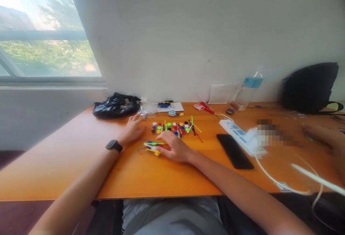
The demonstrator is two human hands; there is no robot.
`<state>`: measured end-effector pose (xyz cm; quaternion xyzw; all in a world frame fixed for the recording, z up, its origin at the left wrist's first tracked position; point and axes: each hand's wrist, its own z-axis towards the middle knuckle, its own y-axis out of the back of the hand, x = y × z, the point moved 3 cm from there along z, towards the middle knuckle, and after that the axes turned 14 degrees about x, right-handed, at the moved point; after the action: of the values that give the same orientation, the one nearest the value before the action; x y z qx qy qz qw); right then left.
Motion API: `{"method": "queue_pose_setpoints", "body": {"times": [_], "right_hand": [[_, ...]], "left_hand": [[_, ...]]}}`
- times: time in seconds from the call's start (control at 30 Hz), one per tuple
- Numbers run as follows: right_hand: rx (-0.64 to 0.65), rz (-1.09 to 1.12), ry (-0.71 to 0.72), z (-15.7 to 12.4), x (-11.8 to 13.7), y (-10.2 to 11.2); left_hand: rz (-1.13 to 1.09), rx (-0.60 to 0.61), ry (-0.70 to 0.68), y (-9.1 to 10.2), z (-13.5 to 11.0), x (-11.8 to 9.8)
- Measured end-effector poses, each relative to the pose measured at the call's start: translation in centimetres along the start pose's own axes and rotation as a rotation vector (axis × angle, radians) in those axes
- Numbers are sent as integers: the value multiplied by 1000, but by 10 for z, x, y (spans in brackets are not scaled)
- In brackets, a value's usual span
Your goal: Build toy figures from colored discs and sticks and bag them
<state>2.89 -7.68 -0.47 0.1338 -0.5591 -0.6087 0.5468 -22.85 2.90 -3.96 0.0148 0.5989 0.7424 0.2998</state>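
My left hand [134, 128], with a black watch [114, 145] on the wrist, lies flat and open on the orange desk [81, 156], fingers pointing at the pile of small coloured discs and thin sticks [175, 128]. My right hand [175, 148] rests palm down over a small built piece of sticks and discs [152, 146], its fingers curled and touching the sticks. Whether it grips them is hidden.
A black plastic bag [116, 105] lies at the back left. A black phone [234, 151], a white power strip [237, 131] with cable, a water bottle [247, 93] and a black backpack [310, 87] are to the right. Another person's hand [327, 138] rests at the far right.
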Motion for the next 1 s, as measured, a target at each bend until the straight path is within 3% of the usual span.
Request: {"method": "queue_pose_setpoints", "body": {"times": [0.27, 1.0], "right_hand": [[18, -9, 17, 1, -2, -3], [46, 1, 5, 2, -3, -5]], "left_hand": [[-77, 128, 82, -9, 4, 5], [-78, 80, 134, -19, 12, 20]]}}
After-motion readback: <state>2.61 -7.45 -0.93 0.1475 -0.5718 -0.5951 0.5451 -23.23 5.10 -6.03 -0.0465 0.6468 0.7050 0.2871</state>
